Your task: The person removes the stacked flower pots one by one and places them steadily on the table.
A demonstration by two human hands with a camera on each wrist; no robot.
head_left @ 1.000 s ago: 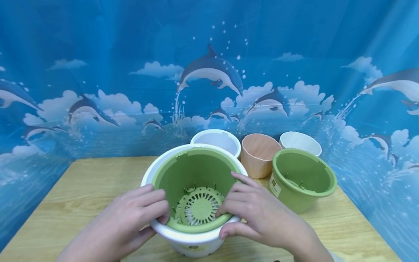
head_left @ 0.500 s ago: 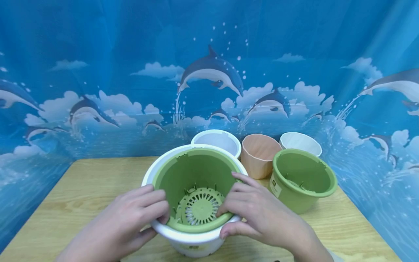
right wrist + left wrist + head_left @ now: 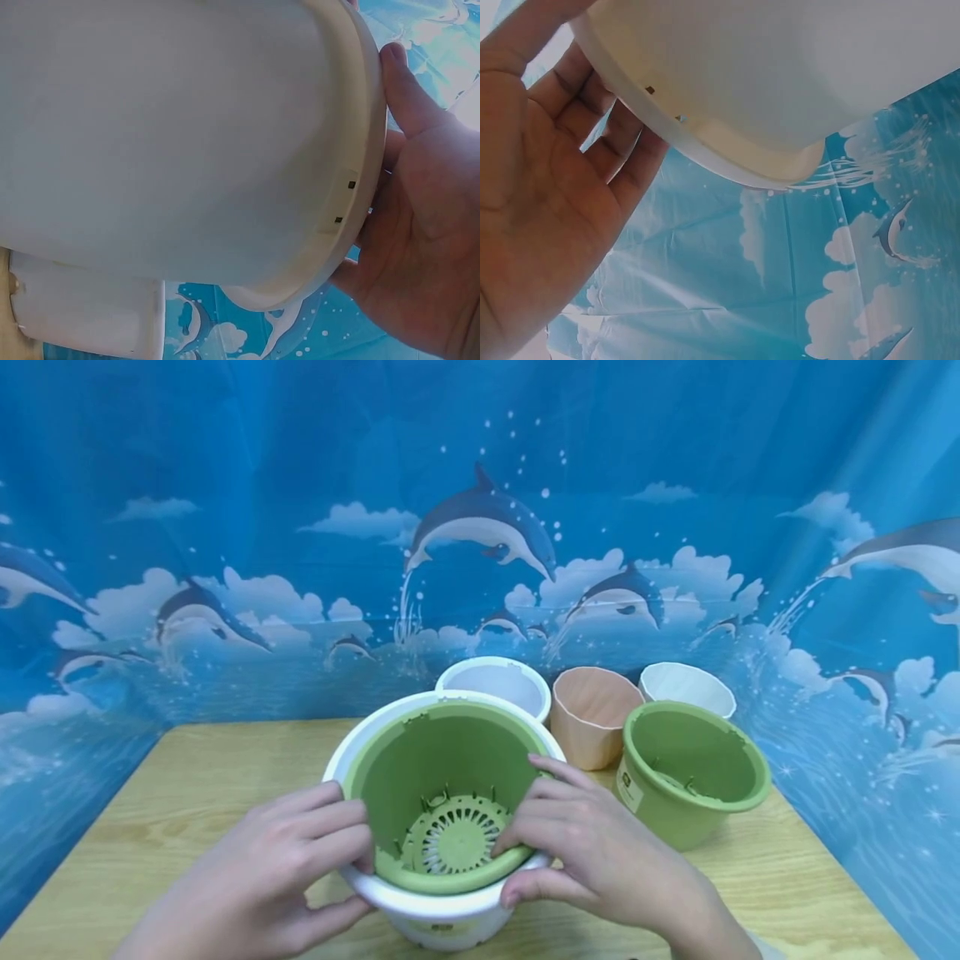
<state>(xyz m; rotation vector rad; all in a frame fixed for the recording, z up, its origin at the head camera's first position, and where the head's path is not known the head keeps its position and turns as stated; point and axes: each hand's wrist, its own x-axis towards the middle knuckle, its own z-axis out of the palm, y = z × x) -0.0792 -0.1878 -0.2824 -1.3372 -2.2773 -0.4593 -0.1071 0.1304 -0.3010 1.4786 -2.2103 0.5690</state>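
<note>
A green flowerpot [image 3: 450, 743] sits inside a larger white flowerpot [image 3: 450, 906] at the front middle of the table. Slotted openings show in the green pot's bottom. My left hand [image 3: 292, 860] grips the left side, fingers bent over the rims and thumb outside below. On the right, my right hand [image 3: 577, 852] holds the rims with its fingers curled inside the green pot and its thumb against the white rim. Both wrist views show the white pot's outer wall from below, with the left palm [image 3: 547, 172] and right palm [image 3: 427, 195] beside its rim.
Behind and to the right stand another white pot [image 3: 495, 681], a peach pot [image 3: 588, 735], a white faceted pot [image 3: 690, 685] and a second green pot [image 3: 675, 827] bearing a label. Blue dolphin-print curtains [image 3: 300, 460] surround the wooden table [image 3: 172, 802].
My left hand has shifted slightly left, its fingers now reaching less far inside. The inner green pot has moved a little within the white one. The right hand keeps its hold.
</note>
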